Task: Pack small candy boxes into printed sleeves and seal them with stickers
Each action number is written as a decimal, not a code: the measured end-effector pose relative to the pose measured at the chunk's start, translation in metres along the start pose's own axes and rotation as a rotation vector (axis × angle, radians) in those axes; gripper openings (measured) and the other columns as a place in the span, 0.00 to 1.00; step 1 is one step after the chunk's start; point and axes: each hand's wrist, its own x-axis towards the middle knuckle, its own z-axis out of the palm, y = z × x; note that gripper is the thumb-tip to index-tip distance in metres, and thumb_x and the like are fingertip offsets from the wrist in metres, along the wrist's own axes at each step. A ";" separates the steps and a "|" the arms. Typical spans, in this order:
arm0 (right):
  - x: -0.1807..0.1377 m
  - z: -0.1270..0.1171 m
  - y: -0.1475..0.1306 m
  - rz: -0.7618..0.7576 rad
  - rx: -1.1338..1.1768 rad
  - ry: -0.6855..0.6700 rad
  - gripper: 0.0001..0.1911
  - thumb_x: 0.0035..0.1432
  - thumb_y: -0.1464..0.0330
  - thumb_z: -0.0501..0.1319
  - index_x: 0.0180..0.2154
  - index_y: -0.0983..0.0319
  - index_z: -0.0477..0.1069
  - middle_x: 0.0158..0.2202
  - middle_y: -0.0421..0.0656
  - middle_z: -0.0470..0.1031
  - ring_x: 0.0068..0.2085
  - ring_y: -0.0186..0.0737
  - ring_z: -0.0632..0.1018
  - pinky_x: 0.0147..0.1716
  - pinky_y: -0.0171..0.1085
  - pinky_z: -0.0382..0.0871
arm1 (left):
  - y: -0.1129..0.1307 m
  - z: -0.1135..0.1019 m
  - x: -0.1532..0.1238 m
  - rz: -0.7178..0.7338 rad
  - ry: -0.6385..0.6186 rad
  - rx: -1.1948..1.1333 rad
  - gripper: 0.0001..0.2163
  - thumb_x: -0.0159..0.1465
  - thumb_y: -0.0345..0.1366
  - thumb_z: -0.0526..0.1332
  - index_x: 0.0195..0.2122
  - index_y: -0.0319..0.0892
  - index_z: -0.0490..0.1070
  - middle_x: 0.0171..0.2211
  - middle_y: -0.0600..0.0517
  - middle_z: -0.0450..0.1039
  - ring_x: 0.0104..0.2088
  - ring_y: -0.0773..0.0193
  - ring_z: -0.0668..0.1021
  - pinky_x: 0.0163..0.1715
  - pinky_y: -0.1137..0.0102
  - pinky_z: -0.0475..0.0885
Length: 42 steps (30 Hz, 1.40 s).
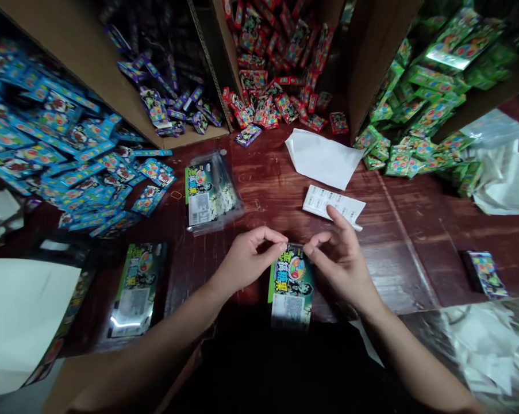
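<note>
A printed candy bag [291, 282], green and black with yellow lettering, lies at the table's front edge before me. My left hand [253, 256] pinches it between thumb and fingers at its top edge. At the top right corner, the thumb and a bent finger of my right hand [343, 264] come together on the bag's edge, the index finger raised. Just beyond that finger lies a white sticker sheet [332, 202] with rows of small round labels. A clear-fronted stack of similar bags [211, 195] rests farther left, and another bag [138, 284] lies left of my left forearm.
Cardboard boxes spill small blue packs [87, 155], purple packs [173, 103], red packs [272, 98] and green packs [431, 115] along the back. White backing paper [323, 156] lies behind the stickers. One small box [487, 274] stands at right, above scrap paper [492, 345].
</note>
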 end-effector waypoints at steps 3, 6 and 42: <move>0.008 0.004 -0.009 0.054 0.002 0.007 0.45 0.59 0.66 0.68 0.70 0.49 0.47 0.34 0.37 0.74 0.34 0.37 0.78 0.40 0.41 0.78 | 0.009 -0.004 0.004 -0.011 -0.022 0.067 0.06 0.65 0.37 0.65 0.37 0.40 0.77 0.36 0.51 0.80 0.37 0.65 0.80 0.42 0.69 0.73; 0.014 0.005 -0.013 0.104 -0.004 -0.017 0.49 0.58 0.64 0.69 0.71 0.51 0.43 0.33 0.37 0.75 0.32 0.38 0.78 0.37 0.42 0.79 | 0.012 -0.013 0.005 -0.010 -0.051 0.110 0.07 0.65 0.38 0.64 0.36 0.40 0.78 0.35 0.51 0.81 0.36 0.65 0.80 0.40 0.69 0.73; 0.123 0.137 0.011 -0.614 -0.961 -0.681 0.39 0.66 0.49 0.56 0.71 0.60 0.51 0.72 0.54 0.53 0.70 0.59 0.59 0.66 0.63 0.54 | -0.019 -0.191 -0.109 -0.240 0.586 -0.030 0.15 0.59 0.46 0.69 0.41 0.41 0.80 0.38 0.48 0.83 0.34 0.61 0.81 0.38 0.66 0.77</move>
